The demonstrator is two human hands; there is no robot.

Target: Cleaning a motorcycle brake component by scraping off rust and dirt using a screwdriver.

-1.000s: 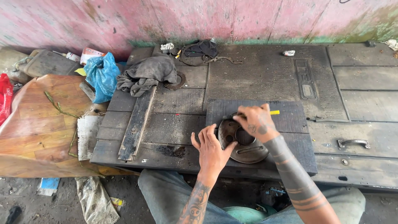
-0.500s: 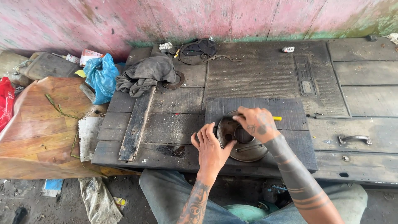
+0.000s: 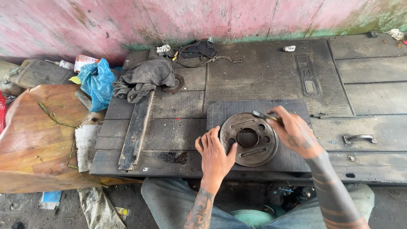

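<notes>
Since the earlier frames the right hand (image 3: 294, 132) has lifted clear, uncovering a round slotted metal plate (image 3: 249, 139) lying flat on the dark mat (image 3: 292, 159); right fingers pinch a thin tool (image 3: 263, 115) at its far rim, while the left hand (image 3: 215, 152), open-palmed, best keeps steadying the near-left edge.

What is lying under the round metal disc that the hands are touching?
The round metal disc lies flat on a dark ribbed mat, which rests on the wooden platform. Through the disc's centre hole only darkness shows; the mat surface beneath is covered.
</notes>
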